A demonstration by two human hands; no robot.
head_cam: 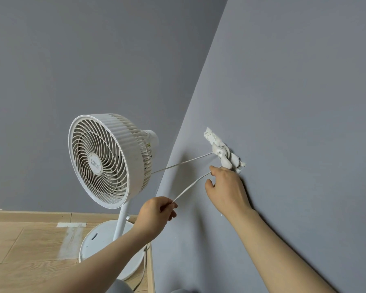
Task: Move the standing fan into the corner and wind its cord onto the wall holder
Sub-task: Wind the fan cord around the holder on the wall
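A white standing fan (106, 159) stands upright in the corner where two grey walls meet, its round base (99, 240) on the wood floor. A white wall holder (225, 154) is fixed to the right wall, with a few turns of the white cord (184, 161) around it. One strand runs taut from the holder back behind the fan head. A second strand stretches from the holder down to my left hand (156, 212), which pinches it. My right hand (226, 187) grips the cord just below the holder.
A wooden skirting board (30, 215) runs along the back wall. A strip of white tape (71, 225) lies on the floor left of the fan base. Loose cord (144, 263) trails down by the base, close to the right wall.
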